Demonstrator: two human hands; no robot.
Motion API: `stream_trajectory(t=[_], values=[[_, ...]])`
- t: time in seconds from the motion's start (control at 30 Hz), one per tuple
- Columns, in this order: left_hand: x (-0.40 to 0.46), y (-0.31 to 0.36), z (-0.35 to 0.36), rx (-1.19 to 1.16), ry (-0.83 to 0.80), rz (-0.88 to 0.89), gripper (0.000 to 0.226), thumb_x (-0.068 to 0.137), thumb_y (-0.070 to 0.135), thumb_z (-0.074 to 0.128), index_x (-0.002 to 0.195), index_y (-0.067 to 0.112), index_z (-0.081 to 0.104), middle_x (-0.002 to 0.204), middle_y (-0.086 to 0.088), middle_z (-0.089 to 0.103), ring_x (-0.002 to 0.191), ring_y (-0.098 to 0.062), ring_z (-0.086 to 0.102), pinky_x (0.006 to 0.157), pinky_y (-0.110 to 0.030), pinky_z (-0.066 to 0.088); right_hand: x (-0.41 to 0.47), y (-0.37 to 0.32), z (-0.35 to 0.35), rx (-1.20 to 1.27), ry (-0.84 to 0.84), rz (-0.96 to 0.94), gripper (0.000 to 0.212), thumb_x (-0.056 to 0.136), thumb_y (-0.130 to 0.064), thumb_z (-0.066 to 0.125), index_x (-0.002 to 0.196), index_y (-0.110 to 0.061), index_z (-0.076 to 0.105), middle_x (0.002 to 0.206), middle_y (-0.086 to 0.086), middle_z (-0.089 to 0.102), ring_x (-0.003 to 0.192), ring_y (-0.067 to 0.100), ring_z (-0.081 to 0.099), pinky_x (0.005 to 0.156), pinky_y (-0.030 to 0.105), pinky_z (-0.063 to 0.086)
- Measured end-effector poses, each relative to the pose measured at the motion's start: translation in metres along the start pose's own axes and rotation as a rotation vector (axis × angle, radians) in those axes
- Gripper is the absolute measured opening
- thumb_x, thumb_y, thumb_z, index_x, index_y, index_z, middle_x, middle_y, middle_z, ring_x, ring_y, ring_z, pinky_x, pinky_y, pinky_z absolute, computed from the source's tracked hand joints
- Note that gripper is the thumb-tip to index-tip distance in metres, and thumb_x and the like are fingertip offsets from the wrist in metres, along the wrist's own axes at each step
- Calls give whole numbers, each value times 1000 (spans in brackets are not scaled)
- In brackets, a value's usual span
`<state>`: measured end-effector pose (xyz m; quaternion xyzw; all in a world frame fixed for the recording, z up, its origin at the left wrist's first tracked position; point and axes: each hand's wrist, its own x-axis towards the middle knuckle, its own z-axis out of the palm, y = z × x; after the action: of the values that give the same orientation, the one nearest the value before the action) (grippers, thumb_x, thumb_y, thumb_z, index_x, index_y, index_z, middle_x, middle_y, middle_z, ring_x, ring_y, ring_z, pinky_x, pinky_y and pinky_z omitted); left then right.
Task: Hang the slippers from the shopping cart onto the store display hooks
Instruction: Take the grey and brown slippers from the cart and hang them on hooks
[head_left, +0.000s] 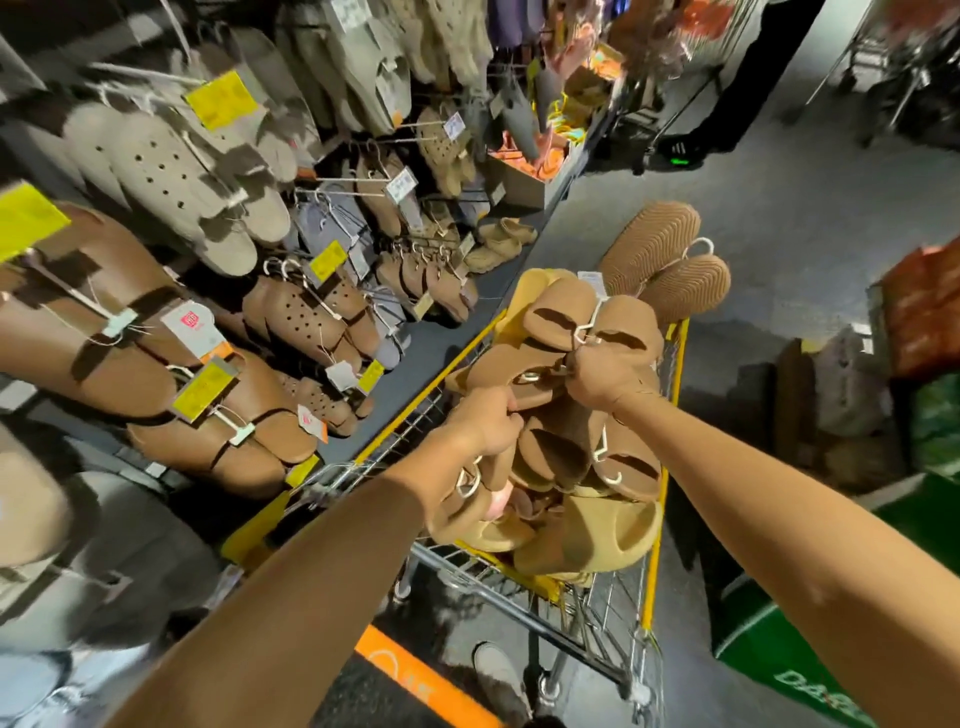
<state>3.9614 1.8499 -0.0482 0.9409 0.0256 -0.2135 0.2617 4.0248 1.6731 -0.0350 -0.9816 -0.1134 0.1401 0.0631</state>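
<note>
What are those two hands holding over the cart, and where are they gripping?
Both hold brown slippers. The right hand grips a pair at its white hanger; the left hand grips another bunch by its hanger hooks.

Shopping cart (660, 571) placed centre-right in aisle, slippers (582, 364) heaped in it. Display hooks (353, 179) w/ hung pairs ranged along left. Boxes of stock (524, 176) set beyond rack. Bags (919, 322) stacked at right of cart.

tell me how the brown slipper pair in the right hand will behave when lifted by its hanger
The brown slipper pair looks like thick foam, so probably light. Held by the right hand only at the white hanger, it will likely swing and twist. It may snag neighbouring slippers in the cart.
</note>
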Motion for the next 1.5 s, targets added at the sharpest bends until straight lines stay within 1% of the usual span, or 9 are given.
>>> stream_trajectory(t=[0.33, 0.5, 0.6, 0.73, 0.87, 1.1, 1.2, 1.3, 1.5], values=[[-36, -28, -32, -13, 134, -14, 30, 92, 37, 64, 112, 16, 57, 106, -8, 67, 100, -28, 64, 77, -36, 49, -39, -71, -33, 111, 104, -165, 29, 89, -34, 61, 73, -10, 63, 75, 7, 57, 78, 28, 62, 67, 35, 53], [-75, -46, -64, -116, 202, -80, 41, 90, 40, 67, 119, 17, 51, 114, -3, 63, 108, -28, 62, 89, -39, 52, -61, -107, -52, 269, 121, -102, 39, 88, -34, 65, 60, -8, 58, 64, 8, 58, 63, 25, 57, 52, 33, 45], [-96, -54, -88, -303, 368, -169, 69, 90, 46, 65, 137, 0, 43, 124, -13, 60, 115, -34, 60, 86, -37, 50, -78, -136, -75, 503, 177, -41, 32, 86, -33, 67, 68, -7, 63, 65, 5, 58, 63, 22, 57, 48, 29, 38], [-119, -74, -106, -612, 444, -111, 93, 73, 80, 48, 125, 3, 50, 108, -20, 67, 89, -33, 66, 69, -44, 55, -95, -183, -106, 1184, 135, 140, 18, 82, -21, 77, 75, -7, 68, 59, 7, 55, 51, 19, 49, 45, 26, 40], [-185, -75, -119, -1034, 391, -4, 98, 57, 101, 44, 123, 29, 52, 137, -4, 54, 126, -24, 52, 109, -49, 40, -110, -237, -122, 1615, 10, 166, 23, 92, -8, 63, 69, -13, 62, 55, 3, 50, 34, 10, 46, 34, 18, 37], [-273, -143, -130, -876, 644, 77, 102, 66, 53, 89, 150, 23, 40, 145, 5, 54, 127, -11, 53, 108, -31, 44, -174, -355, -120, 1946, -267, 6, 38, 105, -10, 42, 67, -15, 40, 33, -6, 45, 22, 3, 41, 25, 12, 26], [-312, -167, -137, -841, 817, 62, 67, 83, 36, 81, 140, 17, 53, 129, 12, 57, 123, -10, 54, 98, -13, 40, -200, -403, -114, 1886, -321, -64, 39, 105, -17, 43, 66, -16, 46, 37, -7, 49, 26, 3, 41, 28, 12, 28], [-345, -194, -148, -824, 1089, 26, 21, 96, 9, 61, 115, 8, 69, 96, -5, 68, 94, -23, 64, 81, -26, 45, -223, -444, -109, 1861, -404, -132, 36, 104, -19, 45, 69, -15, 51, 48, -5, 53, 32, 4, 42, 29, 14, 27], [-428, -241, -194, -640, 1157, 66, 38, 85, 11, 78, 122, 11, 69, 113, 4, 71, 105, -6, 65, 86, -4, 46, -287, -500, -116, 1922, -607, -224, 24, 99, -18, 48, 90, -4, 65, 71, 4, 61, 50, 7, 51, 34, 14, 32]])
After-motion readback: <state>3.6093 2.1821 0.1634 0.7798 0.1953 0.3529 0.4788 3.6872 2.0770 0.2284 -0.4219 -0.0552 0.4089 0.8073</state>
